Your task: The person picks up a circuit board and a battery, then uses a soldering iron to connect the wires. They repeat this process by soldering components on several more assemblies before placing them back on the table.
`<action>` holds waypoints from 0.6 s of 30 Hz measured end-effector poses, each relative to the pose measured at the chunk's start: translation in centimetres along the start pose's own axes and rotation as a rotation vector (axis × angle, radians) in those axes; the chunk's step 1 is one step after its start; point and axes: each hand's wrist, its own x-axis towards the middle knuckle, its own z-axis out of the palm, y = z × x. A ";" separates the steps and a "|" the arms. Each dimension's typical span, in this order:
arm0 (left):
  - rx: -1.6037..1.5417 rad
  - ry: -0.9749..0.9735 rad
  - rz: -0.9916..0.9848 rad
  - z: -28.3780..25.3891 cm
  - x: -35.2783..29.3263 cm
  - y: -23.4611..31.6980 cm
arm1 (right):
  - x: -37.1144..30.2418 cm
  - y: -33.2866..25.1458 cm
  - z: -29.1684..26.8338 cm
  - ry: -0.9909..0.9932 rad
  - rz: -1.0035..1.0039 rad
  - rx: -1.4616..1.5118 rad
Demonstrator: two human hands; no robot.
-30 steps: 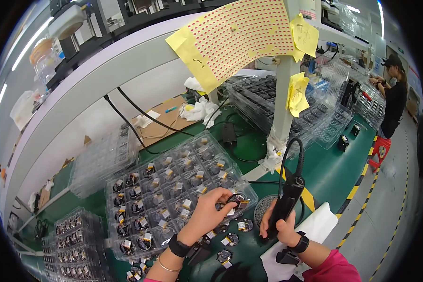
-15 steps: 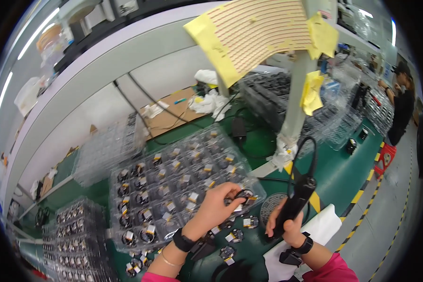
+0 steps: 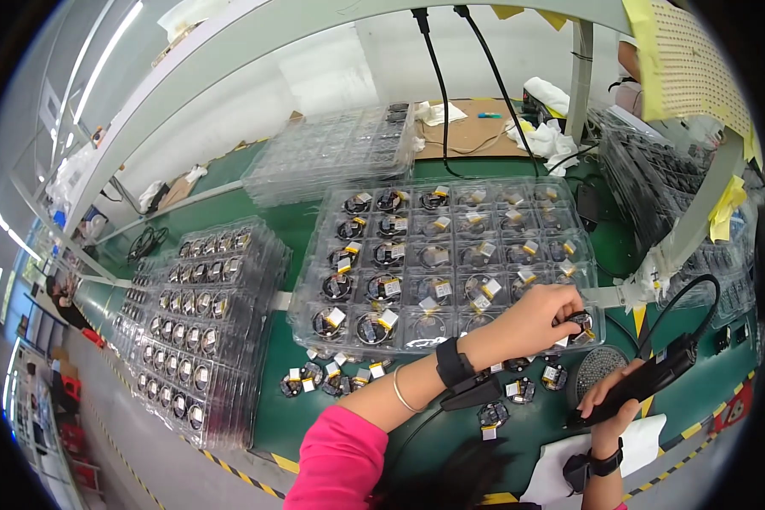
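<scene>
My left hand (image 3: 546,316) reaches over the near right corner of a clear plastic compartment tray (image 3: 300,293). Its thumb and fingers pinch a small round black electronic part (image 3: 581,326) at that corner. In many of the tray's compartments sit similar round parts with small silver-and-yellow blocks attached. A black corded electric screwdriver (image 3: 650,380) lies slanted in my right hand (image 3: 614,410), fingers wrapped round its body. The tool's lower end points down toward the table beside a round dish (image 3: 602,371) of small metal-looking pieces.
Several loose round parts (image 3: 492,415) lie on the green table before the tray. Stacks of filled trays (image 3: 197,336) stand at left, clear trays (image 3: 331,144) behind. A white cloth (image 3: 552,476) lies near my right wrist. A shelf post (image 3: 697,212) and hanging cables (image 3: 440,93) rise behind.
My view has swung left and rolled, so the tray looks more level and the left stacks show more. Both hands keep their holds; the screwdriver looks more slanted in the picture.
</scene>
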 end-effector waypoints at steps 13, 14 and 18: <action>0.007 -0.004 0.005 0.3 0.2 0.4 | 0.1 -0.3 0.1 -0.007 -0.005 -0.025; 0.004 -0.002 0.001 0.2 0.2 0.3 | 0.2 -0.4 0.3 -0.007 0.000 -0.023; -0.003 0.006 -0.005 0.2 0.1 0.2 | 0.2 -0.3 0.3 -0.002 0.000 -0.021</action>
